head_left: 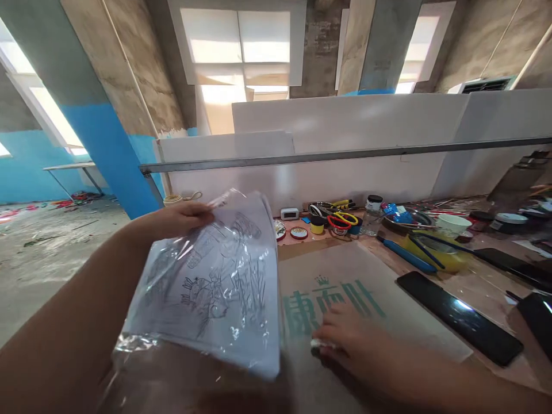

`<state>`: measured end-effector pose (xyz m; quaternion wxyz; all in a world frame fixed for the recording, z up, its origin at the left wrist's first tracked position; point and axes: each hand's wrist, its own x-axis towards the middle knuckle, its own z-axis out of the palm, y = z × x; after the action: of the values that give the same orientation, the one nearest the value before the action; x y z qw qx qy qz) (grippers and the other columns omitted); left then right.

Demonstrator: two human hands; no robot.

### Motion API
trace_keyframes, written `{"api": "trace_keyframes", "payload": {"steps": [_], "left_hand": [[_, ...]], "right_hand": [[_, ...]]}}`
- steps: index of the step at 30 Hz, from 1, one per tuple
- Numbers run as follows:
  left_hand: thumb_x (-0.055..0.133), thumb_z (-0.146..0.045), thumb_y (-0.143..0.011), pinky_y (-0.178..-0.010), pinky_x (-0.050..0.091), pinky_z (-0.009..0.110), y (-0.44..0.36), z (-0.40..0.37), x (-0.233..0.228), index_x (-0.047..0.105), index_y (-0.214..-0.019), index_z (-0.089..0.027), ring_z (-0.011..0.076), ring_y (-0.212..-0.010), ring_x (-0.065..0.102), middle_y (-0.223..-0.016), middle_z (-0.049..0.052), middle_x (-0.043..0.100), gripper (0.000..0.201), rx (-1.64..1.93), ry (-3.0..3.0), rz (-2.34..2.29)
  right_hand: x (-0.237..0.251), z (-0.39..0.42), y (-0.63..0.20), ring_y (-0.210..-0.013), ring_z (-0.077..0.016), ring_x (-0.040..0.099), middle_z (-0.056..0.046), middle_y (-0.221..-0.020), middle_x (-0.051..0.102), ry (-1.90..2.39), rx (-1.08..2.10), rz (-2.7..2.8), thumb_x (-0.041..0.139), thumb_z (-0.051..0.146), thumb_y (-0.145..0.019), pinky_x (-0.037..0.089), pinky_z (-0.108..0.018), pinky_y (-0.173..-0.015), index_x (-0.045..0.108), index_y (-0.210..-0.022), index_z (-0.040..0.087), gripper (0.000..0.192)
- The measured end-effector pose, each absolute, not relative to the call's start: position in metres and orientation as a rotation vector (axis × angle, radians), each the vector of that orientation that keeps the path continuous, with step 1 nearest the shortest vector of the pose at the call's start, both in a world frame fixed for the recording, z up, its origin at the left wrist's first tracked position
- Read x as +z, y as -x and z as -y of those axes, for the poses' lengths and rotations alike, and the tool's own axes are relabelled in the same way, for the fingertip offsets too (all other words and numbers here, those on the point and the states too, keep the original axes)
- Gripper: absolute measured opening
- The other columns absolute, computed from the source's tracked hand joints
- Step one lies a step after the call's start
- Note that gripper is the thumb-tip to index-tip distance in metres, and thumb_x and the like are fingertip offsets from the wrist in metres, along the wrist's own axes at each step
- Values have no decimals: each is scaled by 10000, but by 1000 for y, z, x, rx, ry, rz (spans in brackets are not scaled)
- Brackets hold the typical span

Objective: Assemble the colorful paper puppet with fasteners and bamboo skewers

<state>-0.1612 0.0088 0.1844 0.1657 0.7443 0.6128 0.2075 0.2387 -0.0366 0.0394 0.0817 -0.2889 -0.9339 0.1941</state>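
Note:
My left hand [192, 218] is closed on the upper left edge of a drawing in a transparent plastic sleeve [224, 282]. Dark pencil lines cover the white sheet, and light glints off the wrinkled plastic. The sheet is tilted, raised at the left of the work surface. My right hand [345, 339], slightly blurred, rests low over a pale translucent sheet [414, 322] printed with green characters and a small crown. Its fingers are curled around a small whitish item with a dark end [317, 346], too blurred to name.
A black phone [459, 316] lies at the right, with a blue-handled tool [407, 256] behind it. Along the back stand a small digital clock [289, 214], jar lids [299, 232], yellow-handled scissors [345, 218], a glass jar [371, 215] and a white bowl [452, 224].

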Motion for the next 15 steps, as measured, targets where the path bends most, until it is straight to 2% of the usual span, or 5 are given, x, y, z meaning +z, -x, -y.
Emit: {"api": "trace_keyframes", "payload": {"steps": [5, 8, 10, 12, 15], "left_hand": [[644, -184, -738, -870, 493, 354, 89, -51, 109, 679, -714, -182, 205, -813, 632, -760, 21, 688, 43, 212, -2354, -1599], [603, -131, -799, -1081, 325, 519, 52, -43, 71, 676, -982, -182, 289, -1171, 540, -1151, 113, 661, 204, 287, -2457, -1714], [588, -178, -847, -1107, 293, 528, 36, -20, 58, 585, -1205, -182, 298, -1282, 448, -1355, 148, 532, 358, 360, -2476, -1777], [559, -336, -906, -1059, 389, 432, 23, 10, 50, 556, -1233, -210, 243, -1190, 520, -1317, 105, 546, 351, 386, -2487, -1733], [644, -604, -782, -986, 456, 470, 6, 52, 38, 531, -1262, -194, 295, -1138, 531, -1266, 120, 561, 641, 325, -2473, -1583]], "right_hand": [[48, -4, -256, -1126, -304, 560, -148, -1237, 613, 951, 573, 2731, 559, 460, -903, 419, -452, -953, 627, -1238, 200, 430], [50, -24, -252, -1092, -270, 597, -130, -1169, 667, 1006, 715, 2615, 489, 412, -938, 435, -402, -936, 654, -1140, 170, 355], [47, -37, -241, -996, -251, 626, -110, -1079, 698, 1031, 757, 2580, 502, 378, -924, 456, -369, -863, 665, -1067, 166, 304], [40, -49, -226, -883, -222, 633, -89, -970, 710, 1047, 781, 2506, 495, 358, -921, 459, -330, -771, 664, -995, 160, 271], [33, -65, -212, -802, -189, 614, -75, -888, 697, 1073, 832, 2404, 465, 398, -942, 448, -295, -701, 641, -938, 144, 309]]}}
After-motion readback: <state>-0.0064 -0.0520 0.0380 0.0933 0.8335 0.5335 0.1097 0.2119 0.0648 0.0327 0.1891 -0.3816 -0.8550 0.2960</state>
